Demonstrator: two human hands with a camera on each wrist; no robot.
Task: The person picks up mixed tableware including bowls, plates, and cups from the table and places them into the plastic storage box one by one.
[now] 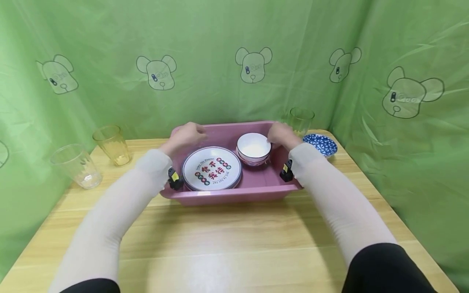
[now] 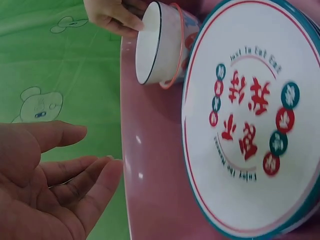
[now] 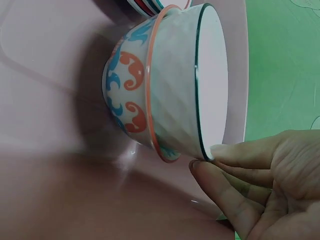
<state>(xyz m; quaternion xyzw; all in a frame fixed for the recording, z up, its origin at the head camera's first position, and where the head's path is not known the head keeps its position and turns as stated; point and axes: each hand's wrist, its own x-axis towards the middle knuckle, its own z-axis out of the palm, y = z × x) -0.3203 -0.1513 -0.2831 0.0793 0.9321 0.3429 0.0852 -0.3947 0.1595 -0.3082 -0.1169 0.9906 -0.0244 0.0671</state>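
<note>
A pink rectangular basin (image 1: 231, 198) sits on the wooden table. In its left part lies a stack of round white plates (image 1: 211, 156) with red lettering and a blue-green edge. To their right a white bowl (image 1: 253, 142) with a dark rim is nested in a bowl (image 3: 125, 95) with blue and orange patterns and an orange rim. My right hand (image 1: 282, 135) pinches the white bowl's rim between thumb and fingers, plainly seen in the right wrist view. Near the basin's back left edge, my left hand (image 1: 187, 137) has loosely bent fingers with nothing between them.
Left of the basin stand a clear glass (image 1: 81, 169) and an amber glass (image 1: 113, 146). Behind my right hand are a greenish glass (image 1: 302, 120) and a blue-and-white patterned dish (image 1: 321, 144). A green curtain (image 1: 205, 97) surrounds the table's back and sides.
</note>
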